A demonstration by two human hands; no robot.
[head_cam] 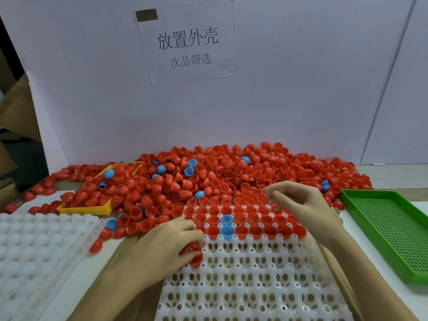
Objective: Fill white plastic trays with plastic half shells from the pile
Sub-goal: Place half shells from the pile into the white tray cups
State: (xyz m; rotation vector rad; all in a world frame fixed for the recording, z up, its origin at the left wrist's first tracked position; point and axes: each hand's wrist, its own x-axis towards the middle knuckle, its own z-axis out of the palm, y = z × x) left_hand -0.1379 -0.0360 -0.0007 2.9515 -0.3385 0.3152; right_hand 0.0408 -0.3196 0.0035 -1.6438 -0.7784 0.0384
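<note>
A white plastic tray [250, 281] with round holes lies in front of me. Its far rows hold red half shells and two blue ones [226, 225]. Behind it spreads a big pile of red half shells [231, 172] with a few blue ones mixed in. My left hand [162, 246] grips red half shells [195, 257] over the tray's left side, at the first bare row. My right hand [298, 202] hovers over the tray's far right corner at the pile's edge, fingers loosely curled; whether it holds a shell is unclear.
A stack of white trays [34, 251] lies at the left. A yellow tray [85, 208] sits half buried in shells at the back left. A green perforated tray [389, 230] stands at the right. A white board with a paper sign [187, 42] closes the back.
</note>
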